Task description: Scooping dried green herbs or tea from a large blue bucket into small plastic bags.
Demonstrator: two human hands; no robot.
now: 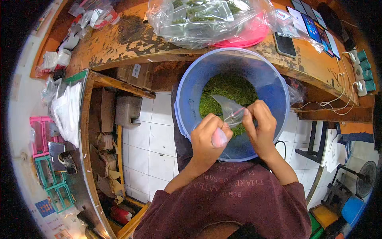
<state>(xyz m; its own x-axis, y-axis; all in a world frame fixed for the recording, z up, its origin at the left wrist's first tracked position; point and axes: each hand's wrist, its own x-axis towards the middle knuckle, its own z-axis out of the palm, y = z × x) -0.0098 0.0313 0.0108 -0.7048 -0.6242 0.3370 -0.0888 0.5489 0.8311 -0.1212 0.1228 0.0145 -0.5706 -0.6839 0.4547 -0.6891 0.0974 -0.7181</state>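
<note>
My left hand is closed around a bunched clear plastic bundle with a pinkish edge, probably small zip bags. A single clear zip bag with a red stripe spans the gap between my hands. My right hand pinches that bag at its striped edge with thumb and fingers. Both hands are over a translucent blue plastic bucket, which stands close against my body. Finely chopped green plant material covers the bucket's bottom. The zip bag and my hands hide part of it.
Beyond the bucket runs a worn wooden table. It bears a large clear bag of green material, a pink lid and several phones. Charging cables hang at right. A glass-topped counter flanks me at left.
</note>
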